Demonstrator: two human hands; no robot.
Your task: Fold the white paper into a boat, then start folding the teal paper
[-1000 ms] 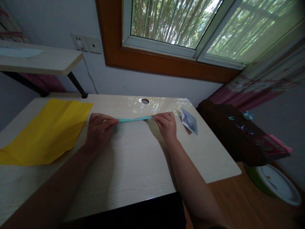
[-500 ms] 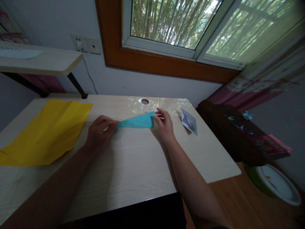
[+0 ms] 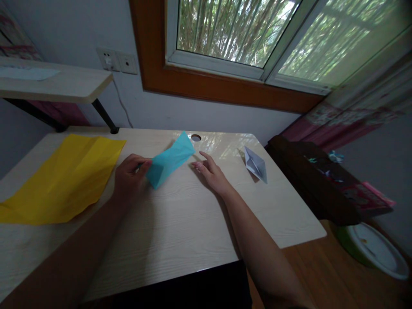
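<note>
My left hand [image 3: 129, 177] pinches one end of a folded turquoise paper [image 3: 170, 159], which is lifted off the light wooden desk [image 3: 180, 223] and tilts up toward the cable hole [image 3: 195, 137]. My right hand [image 3: 210, 171] rests just right of the paper with its fingers spread, holding nothing. A large creased yellow sheet [image 3: 61, 176] lies flat on the desk to the left of my left hand. A small folded white paper shape [image 3: 255, 164] sits near the desk's right back corner.
A raised shelf [image 3: 54, 81] on black legs stands at the back left, below wall sockets [image 3: 117, 61]. A dark case [image 3: 318, 180] lies right of the desk, with a green-and-white bowl [image 3: 373, 251] on the wooden floor. A window fills the wall behind.
The turquoise paper was held stretched edge-on between both hands; my right hand let go and my left hand swung the paper up and leftward, showing its broad face.
</note>
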